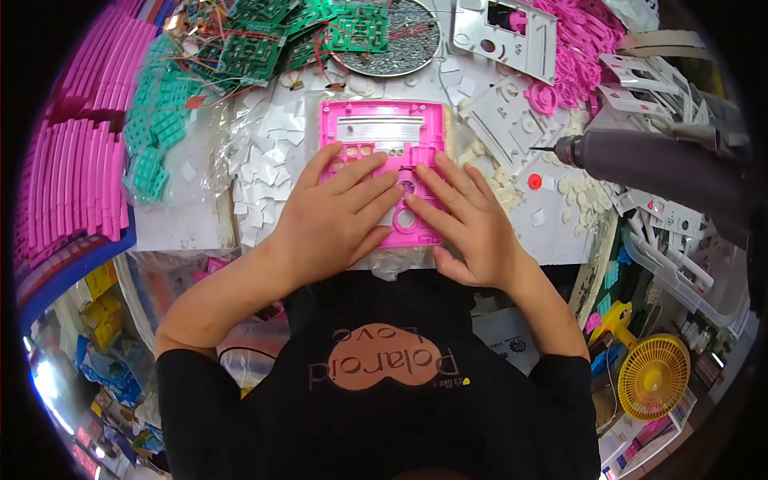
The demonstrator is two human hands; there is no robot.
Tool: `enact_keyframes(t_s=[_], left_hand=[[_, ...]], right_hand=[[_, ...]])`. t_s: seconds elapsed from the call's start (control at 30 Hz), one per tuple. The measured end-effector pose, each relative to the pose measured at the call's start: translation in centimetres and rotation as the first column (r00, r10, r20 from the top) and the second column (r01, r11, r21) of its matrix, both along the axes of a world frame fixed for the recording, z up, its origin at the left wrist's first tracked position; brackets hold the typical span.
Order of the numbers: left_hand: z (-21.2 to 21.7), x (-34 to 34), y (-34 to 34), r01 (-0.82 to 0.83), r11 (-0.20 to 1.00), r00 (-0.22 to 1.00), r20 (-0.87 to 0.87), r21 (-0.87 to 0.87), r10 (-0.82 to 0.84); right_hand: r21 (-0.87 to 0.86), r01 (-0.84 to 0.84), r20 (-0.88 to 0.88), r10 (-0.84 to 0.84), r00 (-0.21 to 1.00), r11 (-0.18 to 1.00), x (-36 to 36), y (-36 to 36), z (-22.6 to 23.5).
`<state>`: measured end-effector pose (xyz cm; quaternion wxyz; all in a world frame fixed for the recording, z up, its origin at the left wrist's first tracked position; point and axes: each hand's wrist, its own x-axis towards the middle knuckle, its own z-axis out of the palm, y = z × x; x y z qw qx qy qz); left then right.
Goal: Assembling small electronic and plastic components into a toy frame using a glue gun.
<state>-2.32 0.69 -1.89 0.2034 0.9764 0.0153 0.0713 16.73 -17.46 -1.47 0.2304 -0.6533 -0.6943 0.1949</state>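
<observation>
Taking the pink plastic panel (382, 136) at the middle of the tabletop (180, 228) as the landmark: far to its left lies a stack of pink curved strips (76, 172), too many to count, and nearer in on that side a heap of teal keypad pieces (152, 136). Above and left of the panel sit several green circuit boards (264, 36) tangled with wires. White square pieces (268, 172) are scattered just beside the panel's left edge. One left hand (332, 220) lies flat on the panel's lower left part, fingers (352, 172) spread and pressing down, holding nothing. One right hand (468, 224) lies flat on the lower right part, fingers (448, 180) extended and touching the panel near a round opening; it grips nothing either. To the panel's right lie one small red button (534, 182) and a pile of white discs (580, 192). Farther right, one grey power screwdriver (648, 160) points its bit toward the panel. Low and far right stands one yellow fan (654, 376).
</observation>
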Motion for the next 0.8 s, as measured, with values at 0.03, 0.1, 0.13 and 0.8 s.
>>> enact_keyframes(t_s=[0.03,0.1,0.13,0.8], left_hand=[[0.2,0.0,0.0,0.002,1.0,1.0,-0.009,0.013,-0.002],[0.3,0.3,0.1,0.005,1.0,1.0,-0.016,0.027,-0.005],[0.4,0.4,0.1,0.01,1.0,1.0,-0.017,0.026,-0.01],[-0.5,0.3,-0.1,-0.05,0.994,0.998,0.041,-0.093,0.054]], right_hand=[[0.054,0.036,-0.007,-0.036,0.999,0.998,0.5,-0.2,-0.2],[0.168,0.098,-0.019,-0.096,0.995,0.981,2.2,-0.8,-1.1],[0.295,0.215,0.051,-0.24,0.969,0.931,2.9,-1.0,-1.0],[0.231,0.186,0.348,-0.26,0.901,0.955,6.8,2.1,-2.5]])
